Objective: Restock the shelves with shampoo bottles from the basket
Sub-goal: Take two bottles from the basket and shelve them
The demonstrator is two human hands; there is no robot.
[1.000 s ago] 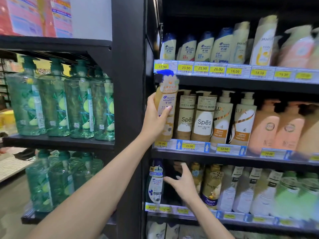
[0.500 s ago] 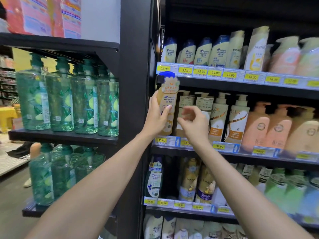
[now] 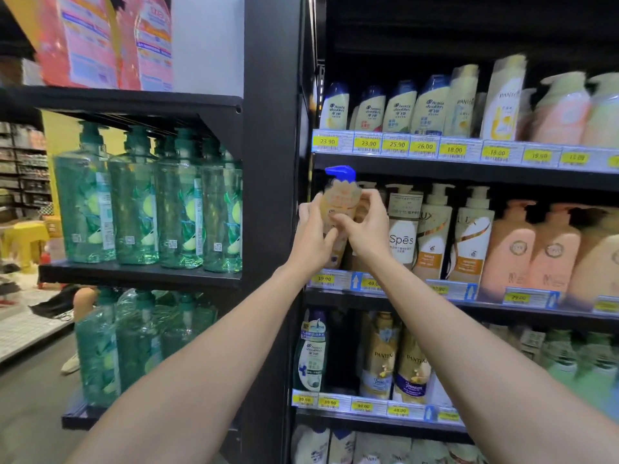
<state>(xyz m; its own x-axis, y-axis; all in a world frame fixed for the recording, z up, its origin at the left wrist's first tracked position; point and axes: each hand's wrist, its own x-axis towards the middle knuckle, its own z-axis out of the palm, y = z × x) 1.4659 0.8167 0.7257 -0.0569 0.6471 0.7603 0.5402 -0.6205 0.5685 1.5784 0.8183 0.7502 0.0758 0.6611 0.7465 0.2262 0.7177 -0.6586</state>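
Shampoo bottle [image 3: 339, 204], amber with a blue pump [image 3: 341, 172], is upright at the left end of the middle shelf [image 3: 502, 309]. Its base is hidden behind my hands, so I can't tell if it's seated. Left grip [image 3: 311, 239] is wrapped round its left side, fingers curled on the body. Right grip [image 3: 368, 229] is curled on its right side, fingers across the front. Just right: white Spēs bottle [image 3: 403, 229], then Lux pump bottles [image 3: 435, 236], then peach bottles [image 3: 509, 249]. Price rail [image 3: 326, 279] sits below. Green bottles [image 3: 134, 202] fill the bay to the left.
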